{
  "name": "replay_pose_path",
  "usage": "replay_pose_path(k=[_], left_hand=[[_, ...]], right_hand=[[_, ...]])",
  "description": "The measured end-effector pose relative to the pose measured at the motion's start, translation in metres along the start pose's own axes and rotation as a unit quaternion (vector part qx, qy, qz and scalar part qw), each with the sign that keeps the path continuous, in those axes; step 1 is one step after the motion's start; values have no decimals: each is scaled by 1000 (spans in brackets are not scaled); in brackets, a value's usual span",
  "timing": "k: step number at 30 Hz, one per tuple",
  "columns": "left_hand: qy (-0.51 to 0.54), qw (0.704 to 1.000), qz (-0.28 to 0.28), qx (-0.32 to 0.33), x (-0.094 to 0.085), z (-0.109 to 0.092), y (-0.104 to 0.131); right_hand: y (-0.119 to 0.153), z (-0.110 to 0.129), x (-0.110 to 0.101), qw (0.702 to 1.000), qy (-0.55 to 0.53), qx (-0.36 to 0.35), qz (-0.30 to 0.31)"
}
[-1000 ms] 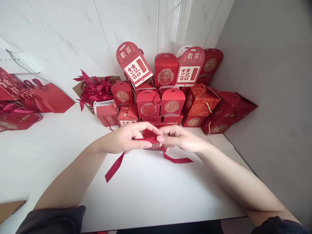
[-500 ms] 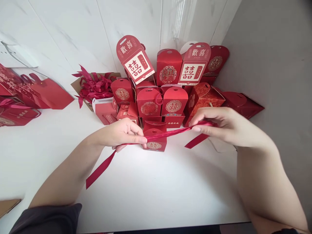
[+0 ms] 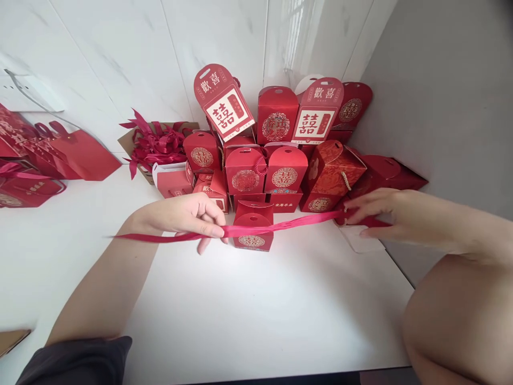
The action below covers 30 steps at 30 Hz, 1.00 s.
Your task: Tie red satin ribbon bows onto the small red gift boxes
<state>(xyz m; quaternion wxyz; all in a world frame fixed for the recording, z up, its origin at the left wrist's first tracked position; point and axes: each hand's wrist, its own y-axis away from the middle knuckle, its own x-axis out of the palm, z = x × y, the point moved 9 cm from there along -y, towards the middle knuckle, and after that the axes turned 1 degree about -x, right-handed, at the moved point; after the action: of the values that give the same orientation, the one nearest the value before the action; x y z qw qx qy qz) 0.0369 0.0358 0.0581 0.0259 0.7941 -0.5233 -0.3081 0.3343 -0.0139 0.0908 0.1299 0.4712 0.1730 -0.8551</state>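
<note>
A crimson ribbon (image 3: 296, 220) stretches nearly level between my two hands, in front of a small red gift box (image 3: 253, 241) with a gold round emblem. My left hand (image 3: 196, 216) pinches the ribbon between thumb and fingers, left of that box. From there one ribbon end trails leftward across my forearm. At the ribbon's other end, my right hand (image 3: 377, 216) has its fingers curled around it, thumb below. Part of the ribbon inside that hand is hidden. The small box stands upright on the white table (image 3: 256, 310), and neither hand appears to grip it.
Red gift boxes (image 3: 286, 171) are stacked against the tiled wall (image 3: 224, 32). An open carton with bunched crimson ribbons (image 3: 160, 143) stands left of them. Red bags (image 3: 82, 152) sit at far left, below a socket with a cable. A grey panel (image 3: 449, 133) bounds the right side.
My right hand has moved to the right and slightly down, drawing the ribbon out longer between my hands. My left hand has shifted a little left, and the hanging left end has swung up.
</note>
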Motion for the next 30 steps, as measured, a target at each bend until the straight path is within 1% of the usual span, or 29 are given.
replay_pose_path(k=[1,2,3,5,6,8,9,10,11,12,14,15,17,18,19,21,23,24,25,26,27,29,30], left_hand=[[-2,1000,13,-1,6,-2,-2],[-2,1000,17,1,12,-5,-4],[0,1000,18,2,18,-7,-8],[8,1000,-21,14,27,-14,-15],[16,999,-41,20,32,-17,-19],[39,997,-65,27,40,-20,-24],[48,996,-69,27,43,-20,-26],[52,996,-68,26,44,-19,-26],[52,996,-63,21,45,-18,-26],[50,997,-53,14,45,-16,-25],[41,999,-29,-3,43,-12,-22],[36,999,-18,-12,41,-10,-21],[25,999,-13,-25,38,-7,-21],[20,999,-16,-28,38,-6,-22],[18,999,-21,-28,38,-6,-23],[16,999,-25,-19,43,-7,-28],[7,999,-35,-7,49,-9,-32],[-4,999,-46,0,50,-11,-33],[-18,998,-62,6,50,-13,-33],[-33,996,-81,14,49,-14,-32],[-45,994,-100,21,47,-16,-31],[-54,990,-126,35,42,-18,-28],[-54,988,-141,40,37,-18,-28]], right_hand=[[-5,8,13,998,58,0,40],[-10,23,28,995,58,-21,74],[-17,42,40,995,13,-50,86],[-32,76,59,989,-105,-83,68],[-40,89,71,979,-169,-90,67],[-50,108,98,952,-264,-107,111],[-53,111,108,939,-301,-102,131],[-55,110,111,929,-330,-101,132],[-55,106,108,926,-342,-99,123],[-54,99,102,930,-339,-94,108],[-46,82,80,951,-285,-83,83],[-41,72,70,962,-253,-63,81],[-30,51,55,979,-175,-17,103],[-24,46,55,980,-141,-9,139],[-20,43,58,977,-117,-5,176],[-20,45,67,972,-99,-1,213],[-31,55,76,976,-122,-15,179],[-37,64,84,972,-155,-32,173],[-41,73,94,963,-195,-48,182],[-43,82,108,950,-213,-65,219],[-45,88,118,941,-223,-78,241],[-47,94,124,936,-237,-91,245],[-49,94,122,939,-242,-92,226]])
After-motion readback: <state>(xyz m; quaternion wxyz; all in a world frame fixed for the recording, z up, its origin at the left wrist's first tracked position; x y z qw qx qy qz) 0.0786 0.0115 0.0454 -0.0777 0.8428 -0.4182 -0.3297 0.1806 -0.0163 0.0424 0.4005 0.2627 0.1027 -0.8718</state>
